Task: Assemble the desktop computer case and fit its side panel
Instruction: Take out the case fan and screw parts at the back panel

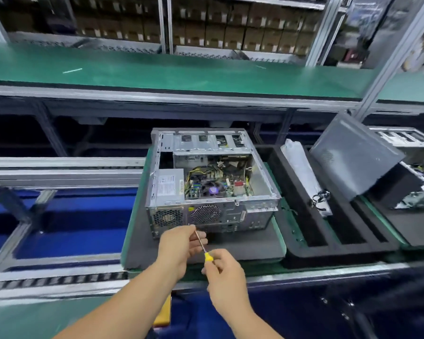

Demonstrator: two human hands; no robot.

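Leftmost, my left hand pinches the thin shaft of the screwdriver near its tip, steadying it toward the rear face of the computer case, probably to seat a screw there; the tip itself is too small to read. Case lies on its side on a dark pad, open top up, so the inside stays reachable. My right hand closes on the yellow handle, ready to turn. Further right, a grey side panel leans propped, well apart, not yet fitted.
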